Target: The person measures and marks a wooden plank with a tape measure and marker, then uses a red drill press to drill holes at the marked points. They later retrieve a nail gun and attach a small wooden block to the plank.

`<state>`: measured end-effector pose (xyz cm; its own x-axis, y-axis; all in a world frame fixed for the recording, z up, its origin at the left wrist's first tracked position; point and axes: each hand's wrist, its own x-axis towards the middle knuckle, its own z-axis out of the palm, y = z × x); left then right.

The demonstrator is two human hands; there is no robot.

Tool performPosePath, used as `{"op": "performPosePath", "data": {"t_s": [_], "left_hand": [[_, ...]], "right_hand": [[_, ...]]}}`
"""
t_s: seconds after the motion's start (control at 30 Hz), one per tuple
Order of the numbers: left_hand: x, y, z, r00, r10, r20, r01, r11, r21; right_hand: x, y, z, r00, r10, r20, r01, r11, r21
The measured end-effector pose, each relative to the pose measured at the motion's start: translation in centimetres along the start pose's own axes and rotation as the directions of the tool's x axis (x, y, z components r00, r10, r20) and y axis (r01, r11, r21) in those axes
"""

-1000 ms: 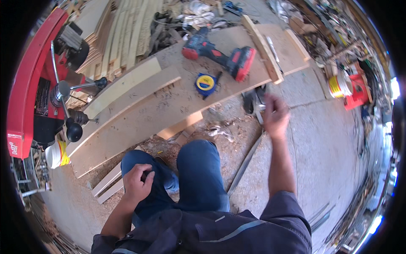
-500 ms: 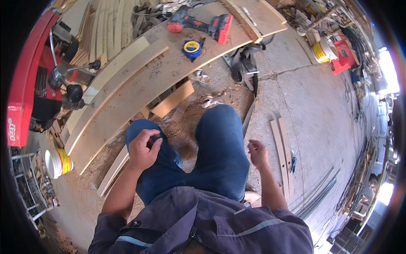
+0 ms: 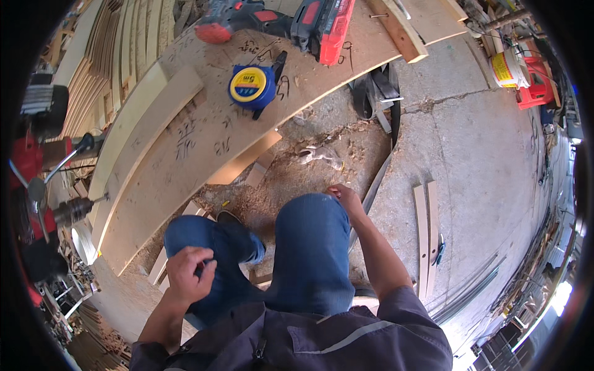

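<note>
My left hand (image 3: pixel 192 273) is over my left thigh, its fingers curled toward the thumb in a loose ring. Whether something small sits inside cannot be made out. Beside my right knee is my right hand (image 3: pixel 346 199), with the fingers bent and partly hidden by the knee. Ahead of me on the marked wooden board (image 3: pixel 213 127) lies a blue and yellow tape measure (image 3: pixel 250 85). A red and black cordless drill (image 3: pixel 263 21) rests behind it. Both tools are apart from my hands.
A red drill press (image 3: pixel 46 179) with its chuck and lever handles stands at the left. Narrow wooden strips (image 3: pixel 424 238) lie on the floor at the right. A black strap (image 3: pixel 387 145) hangs off the board's edge. A white bucket (image 3: pixel 508 69) stands far right.
My right hand has moved left and forward to my right knee. My left hand has come lower, still curled. The view has shifted nearer the board and tools.
</note>
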<state>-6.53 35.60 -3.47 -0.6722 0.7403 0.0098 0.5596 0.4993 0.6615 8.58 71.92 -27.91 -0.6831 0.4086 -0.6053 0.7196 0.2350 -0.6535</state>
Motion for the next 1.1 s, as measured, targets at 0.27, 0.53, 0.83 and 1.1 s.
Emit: {"op": "performPosePath", "data": {"t_s": [0.27,0.53,0.83,1.1], "left_hand": [[5.0,0.9,0.6,0.975,0.061,0.212,-0.1,0.979,0.177],[6.6,4.4,-0.1,0.928,-0.193,0.319,0.145,0.975,0.168],[3.1,2.5,10.1,0.514,-0.533,0.672,0.399,0.842,0.363],[5.4,9.2,6.9,0.477,-0.46,0.749,0.37,0.878,0.304]], "right_hand": [[8.1,-5.1,-3.6,0.97,-0.08,0.23,0.13,0.968,-0.213],[3.2,-10.7,-10.4,0.977,-0.061,0.202,0.116,0.955,-0.272],[-14.8,-16.8,-10.7,0.974,0.095,0.204,-0.118,0.988,0.103],[-28.3,-18.7,-13.8,0.97,-0.162,0.179,0.181,0.979,-0.093]]}}
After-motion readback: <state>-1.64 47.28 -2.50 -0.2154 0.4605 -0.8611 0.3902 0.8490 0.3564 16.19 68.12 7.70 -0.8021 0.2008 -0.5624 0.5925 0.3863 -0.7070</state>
